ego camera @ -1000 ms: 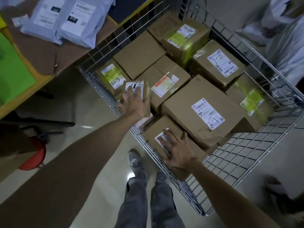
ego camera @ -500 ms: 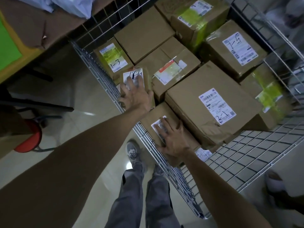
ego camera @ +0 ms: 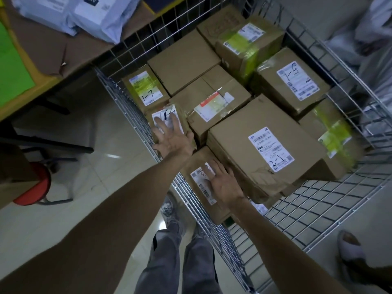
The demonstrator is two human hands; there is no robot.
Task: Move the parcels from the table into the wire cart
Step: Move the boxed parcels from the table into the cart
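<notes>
Both hands are down in the wire cart (ego camera: 125, 102), and neither one is gripping anything. The left hand (ego camera: 172, 141) lies flat with its fingers spread on a small parcel marked 1-4 (ego camera: 169, 115). That parcel sits hard against the cart's near wall, just below the box marked 1-3 (ego camera: 144, 88). The right hand (ego camera: 224, 184), fingers straight, presses on a low brown parcel (ego camera: 199, 187) tucked beside the big box marked 2-1 (ego camera: 265, 143).

To my eye this is the settling step: the two parcels are already in the cart and are being pushed home. To do it well, I'd press straight down with the palms rather than the fingertips, so that the small parcel drops level into its gap instead of tipping against its neighbours. The right hand does well to steady the low parcel while the left one seats the other. The left fingers lie close to the wire wall, so they want watching for a pinch.

Pale mailer bags (ego camera: 101, 20) lie on the worktop (ego camera: 25, 96) and look like the next load. Bare wire floor shows at the cart's near right, and that would suit them.
</notes>
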